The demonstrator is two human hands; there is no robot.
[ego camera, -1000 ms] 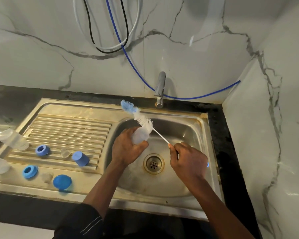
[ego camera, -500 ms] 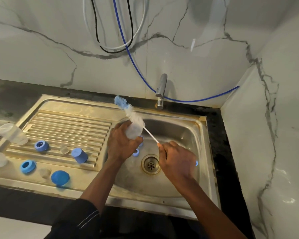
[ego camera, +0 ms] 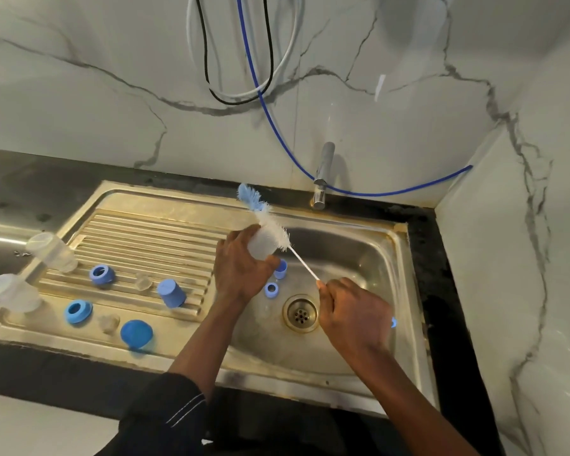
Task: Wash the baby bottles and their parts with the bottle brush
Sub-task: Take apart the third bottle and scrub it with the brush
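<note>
My left hand (ego camera: 241, 268) grips a clear baby bottle (ego camera: 262, 245) over the left side of the sink basin (ego camera: 359, 258). My right hand (ego camera: 356, 311) holds the thin white handle of the bottle brush (ego camera: 270, 222). The brush's white and blue bristles lie across the bottle's far side and stick out past it toward the wall. Two small blue parts, a cap (ego camera: 281, 269) and a ring (ego camera: 271, 289), lie in the basin just under my left hand.
On the ribbed drainboard (ego camera: 145, 238) lie two clear bottles (ego camera: 51, 247) (ego camera: 12, 292), two blue rings (ego camera: 102, 275) (ego camera: 78, 311), two blue caps (ego camera: 171, 292) (ego camera: 136, 333) and clear teats (ego camera: 143, 281). The tap (ego camera: 323, 174) stands behind the basin, the drain (ego camera: 300, 312) at its middle. Hoses hang on the wall.
Both hands and the brush have shifted slightly left and away from the drain. The two blue parts in the basin, hidden a second ago, now show below my left hand.
</note>
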